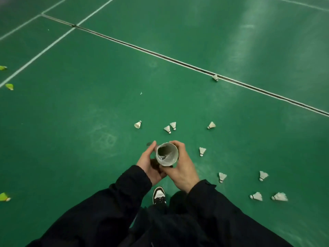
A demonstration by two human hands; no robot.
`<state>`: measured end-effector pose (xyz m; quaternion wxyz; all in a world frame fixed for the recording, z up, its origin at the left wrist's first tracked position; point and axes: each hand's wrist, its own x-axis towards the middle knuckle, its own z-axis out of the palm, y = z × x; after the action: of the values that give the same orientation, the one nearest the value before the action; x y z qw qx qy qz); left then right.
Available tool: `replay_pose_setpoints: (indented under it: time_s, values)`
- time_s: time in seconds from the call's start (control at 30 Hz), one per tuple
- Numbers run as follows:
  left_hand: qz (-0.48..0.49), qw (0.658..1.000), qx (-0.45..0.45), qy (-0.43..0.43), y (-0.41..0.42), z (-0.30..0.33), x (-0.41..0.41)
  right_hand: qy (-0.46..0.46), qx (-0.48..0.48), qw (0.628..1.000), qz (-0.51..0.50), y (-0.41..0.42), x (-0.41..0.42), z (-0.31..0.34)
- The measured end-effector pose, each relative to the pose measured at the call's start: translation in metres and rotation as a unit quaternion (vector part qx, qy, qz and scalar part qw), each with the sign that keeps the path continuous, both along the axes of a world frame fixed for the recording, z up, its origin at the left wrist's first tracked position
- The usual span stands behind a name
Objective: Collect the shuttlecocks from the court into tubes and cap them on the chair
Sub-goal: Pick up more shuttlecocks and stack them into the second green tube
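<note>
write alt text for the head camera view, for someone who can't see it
Both hands, left hand and right hand, hold an open shuttlecock tube above a green court floor. White shuttlecocks lie scattered ahead and right; yellow-green shuttlecocks lie far left.

Dim, even indoor light with a soft vignette at the corners. Pale glare streaks cross the glossy green court floor (249,32) at upper right. White court lines (160,54) bow from wide-angle distortion; edges blur slightly.

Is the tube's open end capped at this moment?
No. The tube shows an open mouth facing the camera, gripped by the right hand, with the left hand alongside.
</note>
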<state>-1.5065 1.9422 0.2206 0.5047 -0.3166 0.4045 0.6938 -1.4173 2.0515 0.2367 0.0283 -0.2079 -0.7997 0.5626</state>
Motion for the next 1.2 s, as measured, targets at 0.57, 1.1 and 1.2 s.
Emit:
replay_pose_setpoints:
  time_s: [0.57,1.1,1.2]
  values:
    - [0.142,0.967,-0.156,0.143,0.104,-0.447,-0.294,-0.228,0.250,0.927,0.163,0.217,-0.350,-0.538]
    - [0.161,0.946,-0.183,0.212,0.060,-0.583,-0.361,-0.298,0.250,0.858,0.335,0.274,-0.425,-0.752]
    - [0.217,0.939,-0.185,0.190,0.053,-0.586,-0.364,-0.145,0.112,0.970,0.161,0.240,-0.419,-0.709]
